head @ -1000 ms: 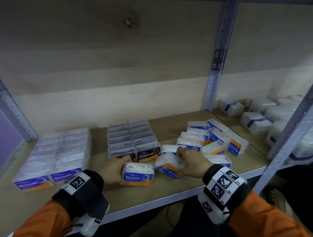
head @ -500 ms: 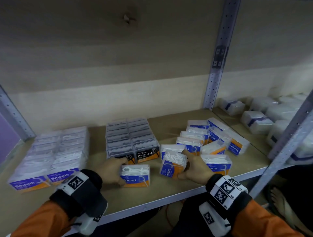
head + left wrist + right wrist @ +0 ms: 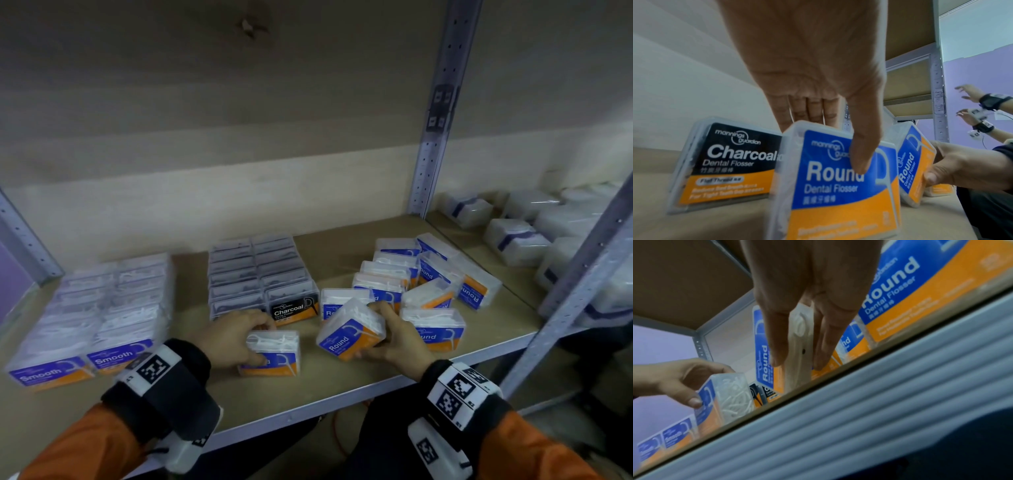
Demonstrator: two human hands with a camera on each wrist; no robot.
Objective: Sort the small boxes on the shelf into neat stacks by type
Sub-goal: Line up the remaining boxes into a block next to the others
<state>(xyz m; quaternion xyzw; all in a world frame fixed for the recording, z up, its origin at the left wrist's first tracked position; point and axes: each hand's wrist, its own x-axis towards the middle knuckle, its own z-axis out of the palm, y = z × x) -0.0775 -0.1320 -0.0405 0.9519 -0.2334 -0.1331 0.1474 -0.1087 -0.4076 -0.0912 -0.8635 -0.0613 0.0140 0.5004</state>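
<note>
Two clear "Round" flosser boxes with blue-and-orange labels are in my hands near the shelf's front edge. My left hand (image 3: 255, 339) grips one Round box (image 3: 274, 356) standing on the shelf, thumb on its label (image 3: 838, 186) and fingers behind its top. My right hand (image 3: 375, 334) holds a second Round box (image 3: 346, 334) tilted, just right of the first; its narrow side (image 3: 799, 344) sits between thumb and fingers. A loose heap of Round boxes (image 3: 411, 281) lies behind. Neat blocks of Charcoal boxes (image 3: 260, 274) and Smooth boxes (image 3: 102, 308) stand to the left.
A perforated metal upright (image 3: 435, 137) divides this bay from the right bay, where wrapped white packs (image 3: 513, 240) lie. The shelf's metal front lip (image 3: 308, 411) runs below my wrists. Another person's hands (image 3: 972, 100) show far off in the left wrist view.
My right hand has turned its Round box so the label faces me, tilted. My left hand stays on its box, with the thumb now over the label.
</note>
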